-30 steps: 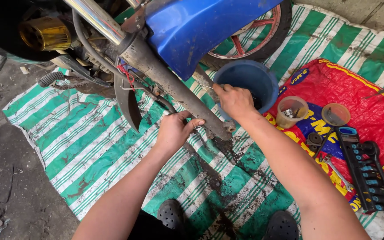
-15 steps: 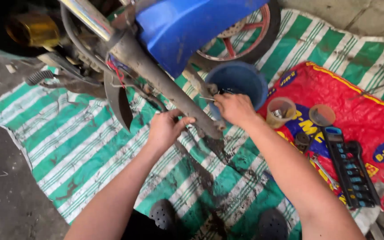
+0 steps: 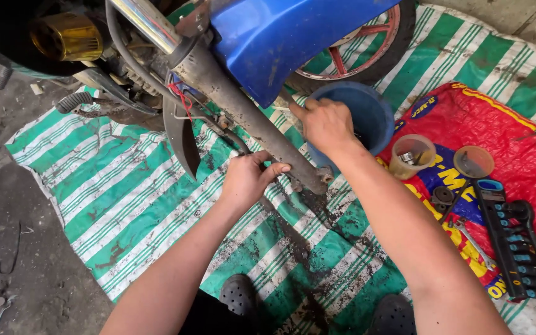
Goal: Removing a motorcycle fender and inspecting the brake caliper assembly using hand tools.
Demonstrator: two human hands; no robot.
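Single head-worn view, looking steeply down, close over striped tarp [image 3: 125,205]

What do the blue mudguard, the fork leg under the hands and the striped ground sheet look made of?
Blue mudguard: probably glossy moulded plastic, going by its smooth sheen and scuffs.
Fork leg: metal, it seems, dull grey and grimy; above it the tube shines like chrome.
Striped ground sheet: likely woven plastic tarpaulin, creased and dirt-stained.

My left hand [image 3: 247,180] sits under the fork leg [image 3: 249,121]; my right hand [image 3: 325,124] beside it, bucket [image 3: 376,118] behind, socket rail [image 3: 513,248] far right.
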